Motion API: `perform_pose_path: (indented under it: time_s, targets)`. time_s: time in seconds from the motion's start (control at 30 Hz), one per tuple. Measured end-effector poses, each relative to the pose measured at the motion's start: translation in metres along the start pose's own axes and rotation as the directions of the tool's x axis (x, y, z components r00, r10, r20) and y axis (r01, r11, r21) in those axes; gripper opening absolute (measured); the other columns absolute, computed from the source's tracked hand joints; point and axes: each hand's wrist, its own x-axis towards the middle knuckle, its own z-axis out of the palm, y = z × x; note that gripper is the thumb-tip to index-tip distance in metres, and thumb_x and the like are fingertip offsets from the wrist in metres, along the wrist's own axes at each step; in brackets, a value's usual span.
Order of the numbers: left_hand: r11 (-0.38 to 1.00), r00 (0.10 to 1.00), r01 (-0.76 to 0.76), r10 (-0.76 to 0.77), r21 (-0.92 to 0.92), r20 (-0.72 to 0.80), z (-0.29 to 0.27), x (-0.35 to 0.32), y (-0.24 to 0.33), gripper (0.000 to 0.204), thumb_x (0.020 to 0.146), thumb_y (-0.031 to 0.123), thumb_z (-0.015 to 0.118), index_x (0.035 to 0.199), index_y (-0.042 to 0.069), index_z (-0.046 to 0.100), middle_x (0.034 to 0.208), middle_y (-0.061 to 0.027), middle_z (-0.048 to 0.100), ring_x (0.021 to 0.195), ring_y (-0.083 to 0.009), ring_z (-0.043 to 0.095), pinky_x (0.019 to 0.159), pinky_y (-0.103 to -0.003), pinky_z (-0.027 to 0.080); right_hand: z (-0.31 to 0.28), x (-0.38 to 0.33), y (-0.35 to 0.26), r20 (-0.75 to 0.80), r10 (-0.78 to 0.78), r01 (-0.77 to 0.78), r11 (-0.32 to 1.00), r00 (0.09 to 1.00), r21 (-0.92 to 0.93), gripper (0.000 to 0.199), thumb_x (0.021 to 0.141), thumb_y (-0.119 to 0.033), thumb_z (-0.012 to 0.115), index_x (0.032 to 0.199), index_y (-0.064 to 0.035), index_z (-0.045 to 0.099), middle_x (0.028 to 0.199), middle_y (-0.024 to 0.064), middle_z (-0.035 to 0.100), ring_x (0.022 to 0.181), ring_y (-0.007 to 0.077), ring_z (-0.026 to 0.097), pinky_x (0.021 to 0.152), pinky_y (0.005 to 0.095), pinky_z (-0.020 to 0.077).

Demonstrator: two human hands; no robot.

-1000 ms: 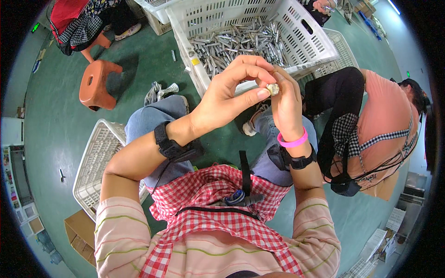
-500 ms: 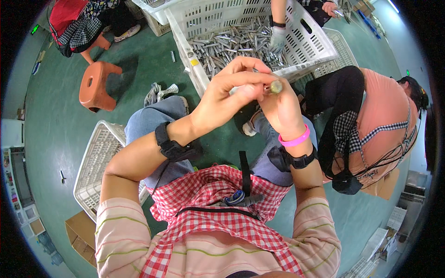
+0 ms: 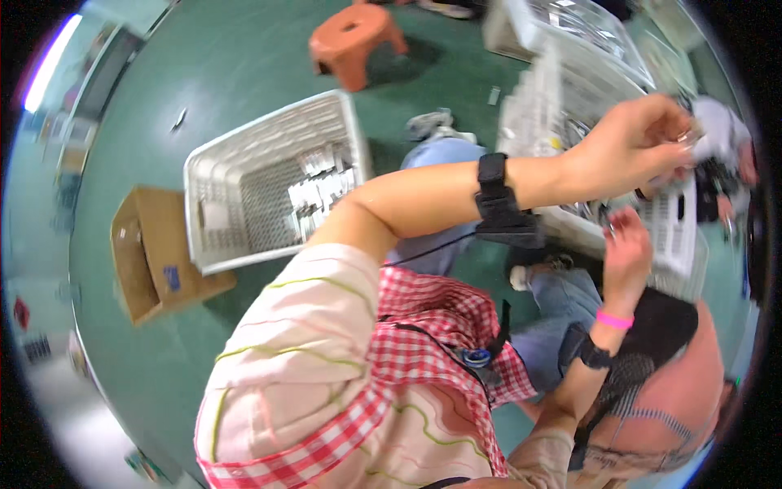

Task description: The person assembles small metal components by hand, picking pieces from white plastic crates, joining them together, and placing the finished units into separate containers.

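My left hand [image 3: 639, 143] is stretched out to the right, over the big white crate [image 3: 529, 122] of metal pieces. Its fingertips pinch a small shiny metal piece [image 3: 691, 135], blurred. Lower down, my right hand [image 3: 628, 253], with a pink band at the wrist, is raised beside the crate's near side. Its fingers are bent together, with a dark glint at the tips too small to name. Most of the crate's metal pieces are hidden behind my left arm.
Left of my knee stands a white crate [image 3: 191, 175] holding flat metal parts, next to an open cardboard box [image 3: 167, 261]. An orange stool [image 3: 358, 41] stands beyond. A co-worker in a salmon top [image 3: 684, 383] sits close on my right; another person's hand shows past the big crate.
The view has swung left, bringing the white crate and box nearer the middle. My hands, together around a metal piece before, are now apart, the left reaching outward.
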Motion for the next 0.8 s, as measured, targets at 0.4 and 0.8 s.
perform_pose_path:
  time_s: [0.4,0.8]
  targets:
    - [0.75,0.406,0.618,-0.046,0.237,-0.913,-0.326,-0.242,0.12,0.027,0.091,0.017,0.043,0.108,0.0,0.055,0.085,-0.0044,0.057,0.061,-0.0076,0.043,0.052,-0.021,0.036,0.0,0.016,0.015,-0.006,0.137,-0.136,0.985,0.991,0.111,0.032,0.091,-0.029,0.037,0.106,-0.0034,0.048,0.098,0.0041,0.05,0.092,0.0132,0.046,0.08,0.028,0.0355]
    - [0.558,0.059,0.811,-0.372,-0.173,-0.926,-0.464,-0.404,-0.016,0.017,0.08,0.011,0.06,0.092,0.0,0.056,0.071,-0.0039,0.052,0.062,-0.0133,0.047,0.052,-0.028,0.036,0.025,0.024,0.022,0.025,0.212,-0.212,0.977,0.977,-0.004,0.031,0.091,-0.031,0.037,0.1,-0.0037,0.05,0.096,0.0045,0.051,0.09,0.0139,0.046,0.079,0.0272,0.0343]
